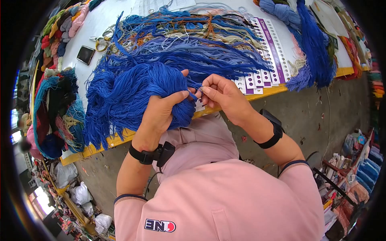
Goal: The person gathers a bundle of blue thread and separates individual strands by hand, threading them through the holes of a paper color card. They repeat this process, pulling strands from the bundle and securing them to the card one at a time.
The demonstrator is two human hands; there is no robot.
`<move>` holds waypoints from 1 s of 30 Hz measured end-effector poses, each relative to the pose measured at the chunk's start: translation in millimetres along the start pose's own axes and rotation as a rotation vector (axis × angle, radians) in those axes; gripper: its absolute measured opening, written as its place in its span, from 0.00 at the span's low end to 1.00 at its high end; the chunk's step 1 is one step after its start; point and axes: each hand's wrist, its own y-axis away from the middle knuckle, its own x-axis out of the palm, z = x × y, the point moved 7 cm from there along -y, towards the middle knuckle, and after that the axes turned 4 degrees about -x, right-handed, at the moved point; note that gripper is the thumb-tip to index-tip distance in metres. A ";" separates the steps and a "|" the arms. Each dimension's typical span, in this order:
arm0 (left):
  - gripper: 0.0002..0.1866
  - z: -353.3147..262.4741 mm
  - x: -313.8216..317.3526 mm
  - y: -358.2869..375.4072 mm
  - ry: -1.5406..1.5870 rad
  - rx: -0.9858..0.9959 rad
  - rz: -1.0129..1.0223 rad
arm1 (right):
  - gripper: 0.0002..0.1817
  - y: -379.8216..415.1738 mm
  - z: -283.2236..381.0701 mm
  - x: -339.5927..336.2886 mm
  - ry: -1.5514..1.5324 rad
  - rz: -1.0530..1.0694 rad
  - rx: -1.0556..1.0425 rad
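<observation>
A large bundle of bright blue yarn [132, 92] lies over the table's front edge, its loose strands hanging toward the left. My left hand [161, 106] is wrapped round the right end of this bundle, thumb on top. Just right of it, my right hand [220, 94] pinches a thin blue strand between thumb and fingertips, close to the left fingertips. Behind the bundle, strands of blue, white and orange thread [201, 36] are spread across the table. Their right ends run to white punched cards [261, 76] with purple strips.
Scissors [103, 40] and a small dark square device [85, 55] lie at the left of the white table [108, 14]. Coloured yarn skeins [60, 32] are piled far left, with more yarn [56, 112] at the near left corner. Blue hanks [315, 48] hang over the right edge.
</observation>
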 end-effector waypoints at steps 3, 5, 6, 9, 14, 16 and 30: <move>0.30 1.1 -4.3 -0.4 -0.031 0.021 -0.028 | 0.05 -0.1 -2.7 -1.1 -0.052 -0.013 0.023; 0.30 2.0 -6.0 -0.3 -0.025 0.012 -0.037 | 0.05 0.0 -4.3 0.2 -0.081 -0.001 0.059; 0.30 1.0 -4.8 0.2 -0.026 0.019 -0.040 | 0.05 0.3 -4.4 1.0 -0.095 0.005 0.076; 0.29 -1.0 -0.1 1.1 -0.033 0.027 -0.029 | 0.06 -0.3 -2.0 11.3 0.099 0.052 0.101; 0.28 -0.4 -2.2 1.9 -0.058 0.020 -0.010 | 0.05 -2.0 -1.7 9.1 -0.011 0.029 0.072; 0.28 -3.1 -1.1 3.6 -0.051 0.056 -0.015 | 0.05 0.2 -4.2 6.3 -0.062 0.015 0.123; 0.29 -0.3 1.4 1.1 -0.043 0.062 -0.036 | 0.06 1.1 -9.3 7.3 -0.097 -0.021 0.114</move>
